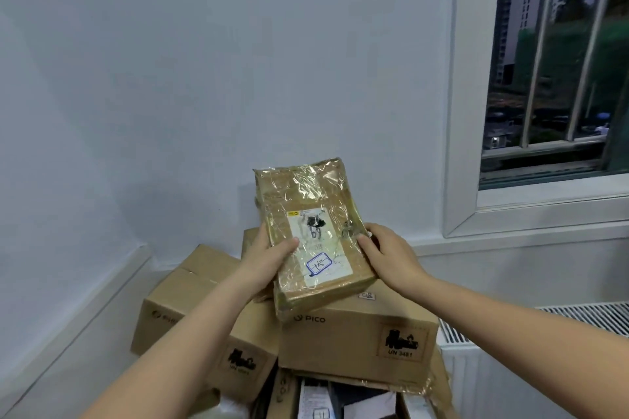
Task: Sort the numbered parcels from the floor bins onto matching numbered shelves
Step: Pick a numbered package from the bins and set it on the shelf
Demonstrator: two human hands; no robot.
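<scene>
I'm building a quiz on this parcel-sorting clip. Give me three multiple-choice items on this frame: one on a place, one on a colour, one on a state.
1. Where is the window?
A. upper right
B. upper left
C. behind the boxes

2. What colour is the outline drawn round the number on the parcel's label?
A. red
B. blue
C. green

3. How is the parcel held?
A. by the left hand alone
B. resting on the floor
C. by both hands

Key: 1 A, the window fills the upper right. 2 B, the label on the parcel bears a blue outline. 3 C, the left hand and right hand grip its two sides.
</scene>
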